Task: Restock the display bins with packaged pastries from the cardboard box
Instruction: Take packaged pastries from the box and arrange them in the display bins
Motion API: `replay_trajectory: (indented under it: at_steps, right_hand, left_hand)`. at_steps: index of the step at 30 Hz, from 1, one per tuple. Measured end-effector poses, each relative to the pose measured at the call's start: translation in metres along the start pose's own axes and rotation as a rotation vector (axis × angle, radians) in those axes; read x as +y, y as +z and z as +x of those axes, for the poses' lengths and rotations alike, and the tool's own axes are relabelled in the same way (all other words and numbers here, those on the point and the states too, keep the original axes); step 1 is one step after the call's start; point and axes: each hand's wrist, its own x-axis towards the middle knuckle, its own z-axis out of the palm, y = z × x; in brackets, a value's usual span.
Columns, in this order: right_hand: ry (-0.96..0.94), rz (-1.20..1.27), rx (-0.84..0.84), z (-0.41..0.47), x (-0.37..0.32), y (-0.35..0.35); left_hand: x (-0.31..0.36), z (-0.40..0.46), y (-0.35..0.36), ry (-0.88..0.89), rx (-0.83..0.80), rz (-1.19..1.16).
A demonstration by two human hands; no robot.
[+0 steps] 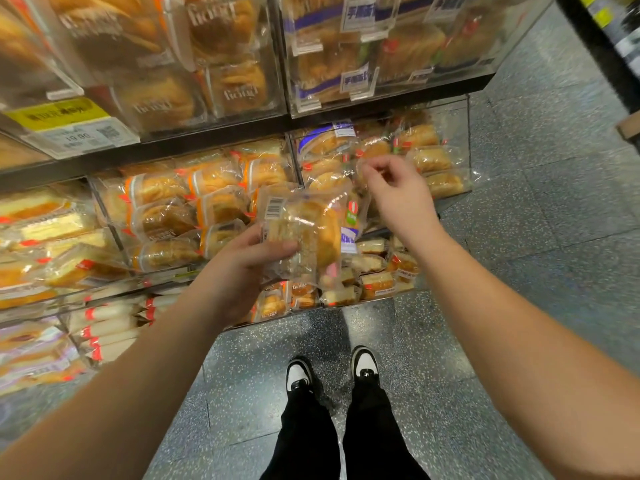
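Your left hand [242, 268] grips a stack of clear-wrapped pastry packets [304, 233] at the centre of the frame, held just in front of the acrylic display bins. Your right hand [394, 188] hovers over the right-hand bin [464, 147], fingers loosely curled; whether it pinches any wrapper you cannot tell from here. The cardboard box is out of sight. The slick film could let a packet slide from the stack onto the floor [536, 202], and that bin already looks full enough to spill.
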Motion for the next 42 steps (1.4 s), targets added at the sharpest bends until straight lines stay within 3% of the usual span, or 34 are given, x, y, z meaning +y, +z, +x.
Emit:
replay_trajectory:
  at_steps: [3,6,9,13,19,24,30,42]
  right_hand:
    - [0.232,0.176,-0.298,-0.027,0.0,-0.01]
    - [0.341,0.567,-0.517,-0.034,0.008,-0.014]
    - [0.369,0.868,-0.455,-0.042,0.011,-0.018]
    - [0.452,1.187,-0.302,-0.051,0.02,-0.014]
    - [0.53,1.082,-0.226,-0.039,0.03,-0.017]
    - [0.608,0.936,-0.041,0.0,0.034,-0.048]
    - [0.677,0.86,-0.031,0.055,0.029,-0.054]
    - [0.736,1.029,-0.072,0.11,0.01,-0.023]
  left_hand:
    - [0.0,0.004,0.005,0.03,-0.068,-0.144]
    - [-0.002,0.011,0.016,0.059,-0.088,-0.237]
    - [-0.008,0.021,0.029,0.071,-0.077,-0.421]
    - [-0.014,0.034,0.057,0.101,-0.114,-0.468]
    - [-0.014,0.045,0.085,0.072,-0.101,-0.319]
    - [-0.007,0.045,0.078,0.072,-0.052,-0.125]
    - [0.013,0.047,0.058,0.079,-0.014,0.195]
    - [0.01,0.053,0.042,0.076,0.092,0.097]
